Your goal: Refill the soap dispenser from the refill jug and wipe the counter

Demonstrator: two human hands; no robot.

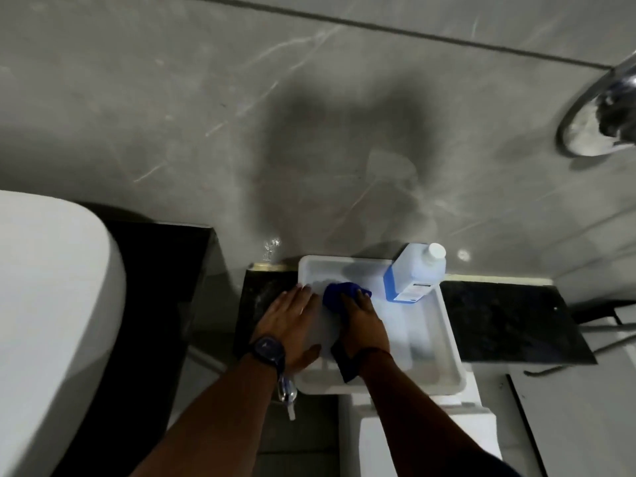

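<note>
At the far left a large white rounded ceramic fixture point(51, 304) fills the edge of the view, with dark flooring beside it. A grey veined marble wall point(241, 115) runs across the whole background.

A dark speckled stone counter point(509, 321) stands against the wall, and a shallow white rectangular plastic tray point(416, 342) rests on it. The left hand point(289, 325) lies flat over the tray's left rim, fingers straight and together and pointing towards the wall, holding nothing. A dark round-faced wristwatch point(268, 351) sits on that wrist. Just under the wrist, at the tray's near left corner, a small clear object with a pale tip point(287, 394) pokes out; what it is cannot be told.

Inside the tray, just right of the left fingertips, a bunched bright blue cloth point(339, 296) lies on the tray floor. The right hand point(363, 325) is on top of it, fingers bent over the cloth and gripping it against the tray. A flat black piece point(344, 364) shows beneath the right wrist, resting in the tray.

Further right, the translucent refill jug with a blue label and white screw cap point(413, 273) stands in the tray's back right corner, cap on, leaning slightly towards the wall. It is apart from both hands.

Right of the tray the counter top lies bare and dark. High at the right edge a shiny chrome wall fitting point(599, 115) is partly cut off.
</note>
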